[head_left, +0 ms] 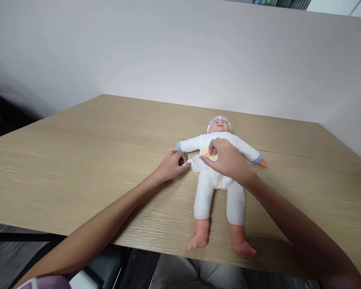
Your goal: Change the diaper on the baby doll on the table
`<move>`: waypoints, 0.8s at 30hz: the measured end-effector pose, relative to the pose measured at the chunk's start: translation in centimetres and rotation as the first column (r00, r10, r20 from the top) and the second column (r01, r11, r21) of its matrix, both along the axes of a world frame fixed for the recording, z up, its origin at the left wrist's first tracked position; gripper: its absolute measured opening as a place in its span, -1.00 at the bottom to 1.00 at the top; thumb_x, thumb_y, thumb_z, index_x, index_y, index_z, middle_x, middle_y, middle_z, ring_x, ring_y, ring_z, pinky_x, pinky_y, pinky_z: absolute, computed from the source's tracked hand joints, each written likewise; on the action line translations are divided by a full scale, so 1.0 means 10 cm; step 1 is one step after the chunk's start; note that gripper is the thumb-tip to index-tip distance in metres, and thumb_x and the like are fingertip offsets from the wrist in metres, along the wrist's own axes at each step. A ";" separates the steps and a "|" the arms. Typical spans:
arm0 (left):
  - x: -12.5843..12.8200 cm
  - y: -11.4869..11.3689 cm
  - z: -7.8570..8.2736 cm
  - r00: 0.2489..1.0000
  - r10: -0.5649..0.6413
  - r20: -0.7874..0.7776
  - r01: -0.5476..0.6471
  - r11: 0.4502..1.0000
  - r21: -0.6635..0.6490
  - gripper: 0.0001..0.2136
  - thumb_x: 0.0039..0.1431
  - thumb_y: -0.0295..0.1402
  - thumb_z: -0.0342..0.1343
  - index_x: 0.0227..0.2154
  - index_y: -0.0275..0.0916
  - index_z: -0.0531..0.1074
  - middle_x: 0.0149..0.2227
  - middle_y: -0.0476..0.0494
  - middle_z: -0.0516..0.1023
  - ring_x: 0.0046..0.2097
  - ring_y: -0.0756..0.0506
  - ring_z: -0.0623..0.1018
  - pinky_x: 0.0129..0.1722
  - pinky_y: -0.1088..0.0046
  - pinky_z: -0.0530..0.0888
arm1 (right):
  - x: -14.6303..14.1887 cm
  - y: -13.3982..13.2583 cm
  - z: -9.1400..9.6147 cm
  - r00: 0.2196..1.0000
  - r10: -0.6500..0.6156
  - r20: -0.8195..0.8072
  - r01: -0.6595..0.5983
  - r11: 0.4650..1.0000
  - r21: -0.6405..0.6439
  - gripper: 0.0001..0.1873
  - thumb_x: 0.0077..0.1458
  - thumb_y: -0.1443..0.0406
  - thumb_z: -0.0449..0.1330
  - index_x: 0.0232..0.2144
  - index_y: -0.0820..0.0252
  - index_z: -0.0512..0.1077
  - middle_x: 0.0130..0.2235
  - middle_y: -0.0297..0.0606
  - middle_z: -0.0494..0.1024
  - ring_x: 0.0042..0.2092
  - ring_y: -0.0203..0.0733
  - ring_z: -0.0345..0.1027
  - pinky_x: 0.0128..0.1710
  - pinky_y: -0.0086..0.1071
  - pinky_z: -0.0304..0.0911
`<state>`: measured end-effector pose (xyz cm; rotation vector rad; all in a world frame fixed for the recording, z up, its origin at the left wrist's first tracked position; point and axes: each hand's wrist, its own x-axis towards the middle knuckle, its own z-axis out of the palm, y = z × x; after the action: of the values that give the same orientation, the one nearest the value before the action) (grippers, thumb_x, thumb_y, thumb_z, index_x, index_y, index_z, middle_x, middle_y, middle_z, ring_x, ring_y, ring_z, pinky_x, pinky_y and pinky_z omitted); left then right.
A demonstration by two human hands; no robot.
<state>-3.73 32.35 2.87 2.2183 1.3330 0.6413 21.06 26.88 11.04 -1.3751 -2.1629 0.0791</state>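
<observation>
**Doll supine on the surface, both hands at its waist**

Head view.
- Doll (219, 181) lies on its back, right of frame centre, on the pale wood-grain surface (78, 160).
- Long axis runs almost straight up and down the frame. The capped head (219, 122) points to the far edge and the wall (168, 48). The bare feet (198, 240) point to the near edge, stopping just short of it.
- The doll's arms are spread out to frame left and right, and its legs lie slightly apart. It wears a white suit with blue cuffs.
- Left hand (172, 165) sits just left of the doll's waist with the fingers curled in. Thumb and fingertips are closed on a small white flap (191, 162) that sticks out from the doll's side.
- Right hand (227, 159) rests on the doll's torso, covering the belly, knuckles up and fingers bent. Thumb and forefinger are drawn close together at the suit front beside a small yellow patch (211, 154). Whether they actually pinch the fabric, I cannot tell.
- Both forearms enter from the bottom corners of the frame and converge on the doll's middle.
- Lower edge of the frame: grey trousers (198, 277) below the edge of the surface.
</observation>
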 end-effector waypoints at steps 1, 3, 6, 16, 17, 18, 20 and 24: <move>-0.01 0.01 0.01 0.999 0.010 0.036 -0.009 0.999 -0.040 -0.71 0.22 -0.06 0.17 -0.44 -0.14 0.33 -0.38 -0.10 0.48 -0.23 -0.21 0.45 -0.22 0.26 0.34 | -0.03 0.03 0.00 0.999 0.007 0.041 -0.007 1.000 0.010 -0.74 0.26 0.12 0.34 -0.30 0.07 0.35 -0.21 -0.21 0.56 -0.12 0.04 0.42 -0.09 -0.14 0.28; -0.02 0.01 0.01 0.994 0.035 0.104 -0.025 0.995 -0.101 -0.73 0.19 -0.08 0.21 -0.39 -0.15 0.34 -0.37 -0.07 0.47 -0.27 -0.17 0.43 -0.26 0.30 0.32 | -0.04 0.09 0.01 0.992 0.058 0.113 -0.060 0.998 0.011 -0.75 0.27 0.12 0.34 -0.16 0.10 0.43 -0.05 -0.11 0.60 0.04 0.13 0.43 0.08 -0.04 0.27; -0.02 0.01 -0.02 0.965 0.073 0.250 -0.027 0.983 -0.180 -0.72 0.13 -0.16 0.29 -0.31 -0.16 0.32 -0.34 -0.03 0.44 -0.30 -0.12 0.41 -0.29 0.35 0.30 | 0.03 0.15 0.06 0.980 0.130 0.153 -0.117 0.989 -0.093 -0.64 0.36 0.07 0.26 0.06 0.15 0.46 0.16 -0.02 0.59 0.26 0.22 0.36 0.28 0.09 0.17; 0.07 0.00 -0.08 0.796 0.065 0.601 0.111 0.962 -0.251 -0.78 0.20 -0.26 0.25 -0.23 -0.18 0.32 -0.23 -0.02 0.43 -0.23 -0.07 0.40 -0.17 0.38 0.33 | 0.15 0.49 0.04 0.969 0.226 -0.101 -0.237 0.964 -0.118 -0.72 0.32 0.24 0.21 0.03 0.15 0.51 -0.04 -0.12 0.65 0.04 0.06 0.50 0.07 -0.09 0.33; 0.07 0.00 -0.08 0.792 0.062 0.607 0.114 0.962 -0.248 -0.79 0.21 -0.27 0.24 -0.23 -0.18 0.32 -0.21 -0.04 0.44 -0.20 -0.08 0.41 -0.14 0.37 0.34 | 0.14 0.50 0.04 0.968 0.238 -0.078 -0.245 0.965 -0.097 -0.76 0.32 0.26 0.20 -0.01 0.17 0.53 -0.05 -0.12 0.65 0.02 0.06 0.50 0.08 -0.08 0.33; 0.08 -0.01 -0.08 0.790 0.056 0.610 0.119 0.963 -0.242 -0.80 0.23 -0.27 0.23 -0.22 -0.18 0.32 -0.19 -0.05 0.46 -0.18 -0.09 0.43 -0.12 0.36 0.35 | 0.13 0.51 0.06 0.965 0.256 -0.051 -0.260 0.962 -0.083 -0.79 0.32 0.28 0.18 -0.04 0.16 0.54 -0.05 -0.12 0.66 0.02 0.05 0.50 0.09 -0.07 0.32; 0.09 -0.02 -0.06 0.790 0.040 0.612 0.126 0.966 -0.226 -0.82 0.26 -0.27 0.21 -0.21 -0.18 0.34 -0.15 -0.08 0.49 -0.13 -0.11 0.46 -0.08 0.35 0.37 | 0.13 0.48 0.12 0.940 0.341 0.008 -0.338 0.936 -0.097 -0.79 0.34 0.32 0.13 -0.08 0.14 0.55 -0.04 -0.15 0.67 0.03 0.02 0.51 0.11 -0.07 0.31; 0.12 -0.05 -0.01 0.769 0.042 0.638 0.116 0.972 -0.204 -0.86 0.29 -0.28 0.20 -0.18 -0.19 0.41 -0.20 -0.08 0.50 -0.14 -0.12 0.49 -0.08 0.33 0.40 | 0.14 0.38 0.24 0.820 0.556 0.138 -0.520 0.823 -0.227 -0.75 0.31 0.33 0.16 -0.07 0.07 0.60 -0.08 -0.24 0.70 -0.03 -0.05 0.53 0.07 -0.12 0.34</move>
<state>-2.56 31.87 2.74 1.6013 0.9373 1.0504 22.47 30.64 13.42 -0.8333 -2.7204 0.3771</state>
